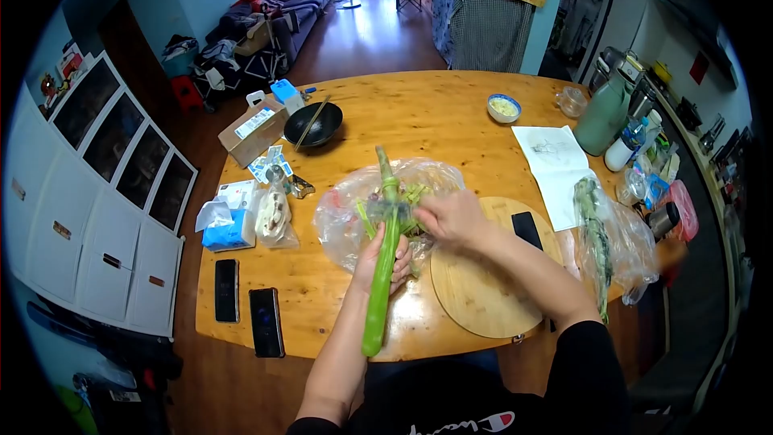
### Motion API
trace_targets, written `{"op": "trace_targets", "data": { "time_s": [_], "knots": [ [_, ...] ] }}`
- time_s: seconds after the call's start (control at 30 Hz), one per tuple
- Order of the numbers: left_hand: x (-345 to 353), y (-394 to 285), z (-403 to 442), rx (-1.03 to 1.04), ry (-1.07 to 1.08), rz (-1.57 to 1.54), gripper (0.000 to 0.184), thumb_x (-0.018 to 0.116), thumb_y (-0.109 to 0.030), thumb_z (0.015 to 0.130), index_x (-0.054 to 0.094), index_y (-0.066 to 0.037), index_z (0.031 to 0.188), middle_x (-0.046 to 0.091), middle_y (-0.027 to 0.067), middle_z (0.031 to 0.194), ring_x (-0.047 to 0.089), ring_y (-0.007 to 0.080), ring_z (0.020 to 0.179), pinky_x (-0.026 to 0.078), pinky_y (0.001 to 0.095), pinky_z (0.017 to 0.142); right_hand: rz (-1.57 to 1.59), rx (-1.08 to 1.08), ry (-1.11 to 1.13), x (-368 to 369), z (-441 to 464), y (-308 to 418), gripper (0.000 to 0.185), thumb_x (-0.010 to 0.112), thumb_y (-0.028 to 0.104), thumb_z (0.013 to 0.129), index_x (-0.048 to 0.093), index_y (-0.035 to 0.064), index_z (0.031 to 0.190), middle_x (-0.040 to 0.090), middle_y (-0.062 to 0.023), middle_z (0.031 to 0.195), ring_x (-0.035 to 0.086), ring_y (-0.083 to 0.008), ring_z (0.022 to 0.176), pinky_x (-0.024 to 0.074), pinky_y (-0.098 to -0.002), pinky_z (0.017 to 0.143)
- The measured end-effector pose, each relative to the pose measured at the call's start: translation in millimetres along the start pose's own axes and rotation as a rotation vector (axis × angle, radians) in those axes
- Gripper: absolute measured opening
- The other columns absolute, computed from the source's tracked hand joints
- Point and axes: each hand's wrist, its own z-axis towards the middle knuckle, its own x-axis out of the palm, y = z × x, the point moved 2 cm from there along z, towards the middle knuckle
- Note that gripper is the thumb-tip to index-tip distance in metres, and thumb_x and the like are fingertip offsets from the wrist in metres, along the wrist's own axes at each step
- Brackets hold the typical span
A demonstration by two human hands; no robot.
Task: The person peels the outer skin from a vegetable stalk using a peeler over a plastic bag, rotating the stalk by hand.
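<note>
A long green stalk (381,294), smooth and bright at its lower end and rougher and paler at its top, points away from me over the table. My left hand (384,264) is wrapped round its middle. Just right of the stalk's upper part is my right hand (451,217), its fingers closed on a peeler (386,211) that lies across the stalk; the peeler is blurred. Beneath both hands a clear plastic bag (334,221) is spread out, with green peelings (415,193) on it.
Right of the bag lies a round wooden board (483,290) with a black phone (527,229). Farther right are an open notebook (551,161) and a bagged leafy stalk (594,234). A black bowl (318,125) and tissue pack (229,229) stand left; two phones (266,322) lie near the edge.
</note>
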Motion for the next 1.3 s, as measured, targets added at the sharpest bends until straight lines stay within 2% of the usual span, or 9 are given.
{"op": "trace_targets", "data": {
  "time_s": [0.13,0.23,0.27,0.37,0.47,0.63,0.97,1.07,1.3],
  "knots": [
    [-9,2,-9,0.01,0.157,0.046,0.051,0.027,-0.041,0.111,0.029,-0.019,0.157,0.045,0.0029,0.068,0.042,0.0112,0.046,0.038,0.0229,0.034,-0.06,0.209,0.075,4,9,-29,0.036,0.056,0.042,0.098,0.063,0.0116,0.081,0.065,-0.0149,0.067,0.065,-0.0392,0.067,0.0484,-0.052,0.055],
    [-18,4,-16,0.024,0.221,-0.004,0.05,0.028,-0.04,0.111,0.031,-0.015,0.156,0.048,0.0044,0.078,0.045,0.0119,0.054,0.04,0.0231,0.037,-0.094,0.338,-0.006,7,10,-32,0.036,0.057,0.042,0.098,0.062,0.0109,0.082,0.065,-0.0143,0.068,0.065,-0.0373,0.065,0.0482,-0.0492,0.054],
    [-21,3,-17,0.023,0.241,-0.023,0.05,0.028,-0.039,0.111,0.031,-0.014,0.155,0.049,0.0048,0.082,0.045,0.0123,0.057,0.041,0.0233,0.038,-0.136,0.315,-0.037,5,12,-32,0.034,0.058,0.041,0.097,0.061,0.0109,0.081,0.065,-0.0137,0.068,0.065,-0.0358,0.065,0.0482,-0.0477,0.054],
    [-9,-3,-22,0.004,-0.049,-0.173,0.049,0.034,-0.035,0.111,0.035,-0.008,0.151,0.051,0.0067,0.094,0.048,0.0137,0.071,0.043,0.0233,0.043,-0.225,0.178,-0.141,-12,18,-23,0.031,0.065,0.038,0.094,0.059,0.0105,0.081,0.064,-0.0117,0.067,0.064,-0.0325,0.062,0.0474,-0.0437,0.053],
    [-29,-4,-14,0.092,0.078,-0.217,0.047,0.039,-0.032,0.11,0.036,-0.006,0.149,0.051,0.0077,0.101,0.049,0.0157,0.08,0.046,0.0246,0.049,-0.275,-0.029,-0.225,-30,20,-5,0.03,0.071,0.034,0.089,0.057,0.0095,0.081,0.059,-0.0095,0.068,0.06,-0.0308,0.062,0.0459,-0.041,0.053],
    [-28,-5,-10,0.187,0.052,-0.217,0.043,0.039,-0.032,0.11,0.039,-0.008,0.146,0.049,0.0075,0.1,0.049,0.0171,0.081,0.047,0.0262,0.054,-0.425,-0.122,-0.255,-32,20,4,0.026,0.077,0.03,0.079,0.057,0.013,0.081,0.055,-0.0042,0.073,0.06,-0.024,0.067,0.0479,-0.0353,0.056],
    [-26,-15,2,0.163,0.044,-0.147,0.04,0.038,-0.047,0.108,0.052,-0.013,0.122,0.047,0.0015,0.089,0.049,0.0142,0.075,0.044,0.0256,0.054,-0.221,-0.04,-0.154,-40,15,9,0.025,0.073,0.029,0.086,0.057,0.0097,0.085,0.059,-0.0079,0.077,0.063,-0.0278,0.069,0.048,-0.0388,0.056],
    [-27,-17,4,0.179,0.131,-0.121,0.038,0.038,-0.047,0.108,0.053,-0.013,0.117,0.053,0.0018,0.098,0.05,0.0136,0.076,0.044,0.0256,0.055,-0.189,-0.02,-0.119,-36,16,0,0.025,0.073,0.029,0.088,0.057,0.0093,0.085,0.06,-0.009,0.077,0.063,-0.03,0.07,0.0478,-0.04,0.056],
    [-21,-23,14,0.303,-0.164,-0.079,0.039,0.038,-0.041,0.109,0.059,-0.008,0.11,0.059,0.0028,0.125,0.06,0.0169,0.082,0.048,0.0237,0.054,-0.107,0.071,-0.091,-28,6,7,0.028,0.073,0.032,0.089,0.057,0.009,0.084,0.063,-0.0109,0.075,0.064,-0.0333,0.07,0.0481,-0.0431,0.056]
  ]
}}
